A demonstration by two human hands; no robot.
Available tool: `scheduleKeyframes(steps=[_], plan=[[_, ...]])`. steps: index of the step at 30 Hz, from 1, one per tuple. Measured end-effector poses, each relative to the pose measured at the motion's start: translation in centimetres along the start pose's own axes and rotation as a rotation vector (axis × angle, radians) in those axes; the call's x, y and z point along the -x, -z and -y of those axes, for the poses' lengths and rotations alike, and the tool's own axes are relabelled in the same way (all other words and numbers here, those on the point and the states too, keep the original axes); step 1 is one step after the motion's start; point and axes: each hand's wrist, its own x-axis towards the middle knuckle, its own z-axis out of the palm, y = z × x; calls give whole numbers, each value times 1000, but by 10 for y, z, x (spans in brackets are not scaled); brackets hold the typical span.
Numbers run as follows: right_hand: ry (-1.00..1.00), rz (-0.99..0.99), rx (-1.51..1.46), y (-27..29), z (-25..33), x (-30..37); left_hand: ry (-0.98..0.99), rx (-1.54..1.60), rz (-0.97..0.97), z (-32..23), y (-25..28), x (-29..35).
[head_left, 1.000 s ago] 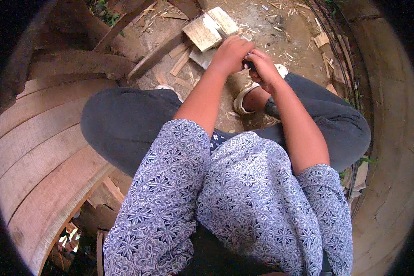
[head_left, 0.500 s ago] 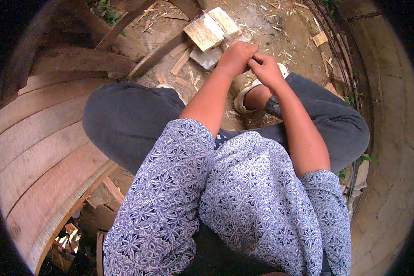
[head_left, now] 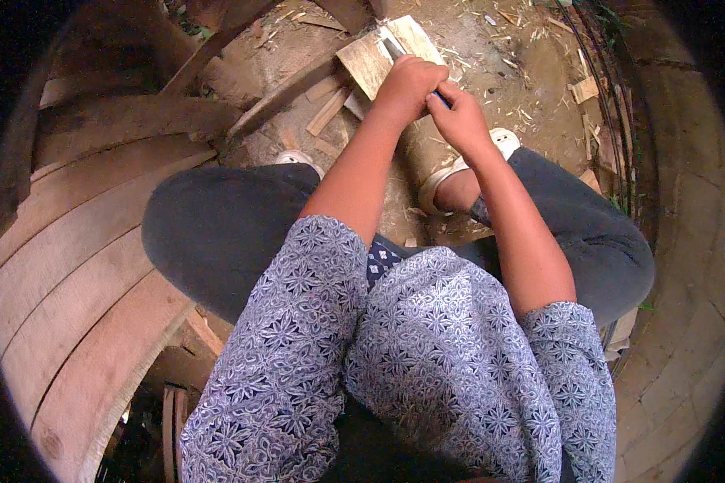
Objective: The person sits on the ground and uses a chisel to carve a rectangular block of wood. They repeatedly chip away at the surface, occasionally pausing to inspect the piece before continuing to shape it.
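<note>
My left hand [head_left: 412, 83] and my right hand [head_left: 459, 117] are closed together, one ahead of the other, round the handle of a large knife. A bit of the blue handle [head_left: 440, 98] shows between them. Beyond the left hand, the grey blade [head_left: 392, 47] lies over a pale, squarish piece of wood [head_left: 365, 63] on the ground. More pale wood [head_left: 417, 42] shows on the blade's right side. Whether the edge is sunk into the wood, I cannot tell. My left hand hides the lower part of the blade.
Wood chips and splinters [head_left: 322, 113] litter the dirt floor. Curved planks [head_left: 80, 306] run along the left, with a dark beam [head_left: 286, 95] farther ahead. Black cables [head_left: 608, 88] pass on the right. My legs are spread, and a pale shoe [head_left: 439, 189] is near my right hand.
Both hands have turned slightly with the knife, and its blade and blue handle now show. The blade is over the wood, where a gap showed between two pale pieces. The view has shifted slightly.
</note>
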Motion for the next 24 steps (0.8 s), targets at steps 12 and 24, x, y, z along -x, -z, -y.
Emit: scheduleKeyframes(steps=[12, 24], plan=[[-218, 56, -69, 58, 9, 51, -47, -19, -20, -61, -26, 1], [-32, 114, 83, 43, -10, 38, -14, 37, 21, -46, -23, 8]])
